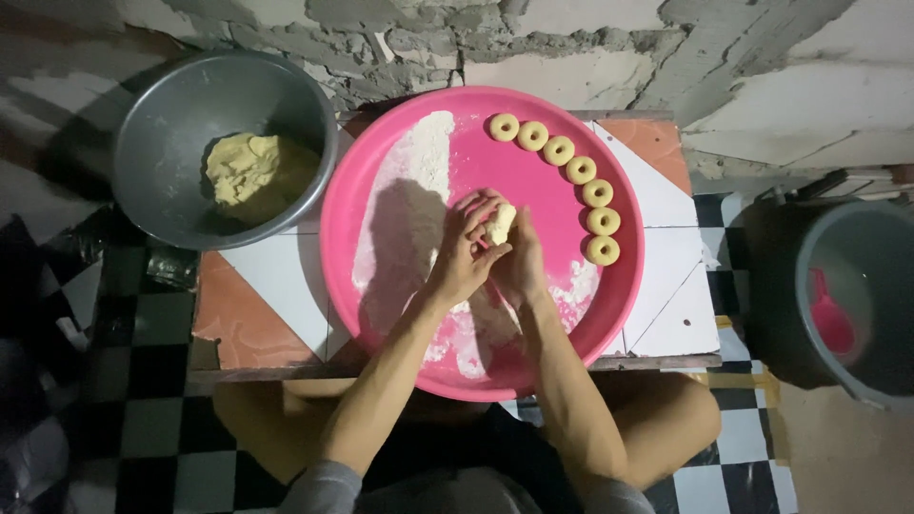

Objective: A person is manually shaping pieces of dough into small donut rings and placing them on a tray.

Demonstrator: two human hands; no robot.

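Both my hands meet over the middle of a big round pink tray [381, 286] and press a small pale piece of dough [501, 224] between them. My left hand [465, 249] curls over it from the left, and my right hand [522, 266] cups it from below and the right. Several ring-shaped dough pieces [581, 169] lie in a curved row along the tray's right rim. White flour [427, 157] is strewn on the tray's left side and near my wrists.
A grey metal bowl [171, 114] with a lump of yellow dough [252, 171] stands at the left of the low tiled table [257, 295]. A dark bucket [857, 295] holding a pink scoop sits on the floor at right. A rough wall runs behind.
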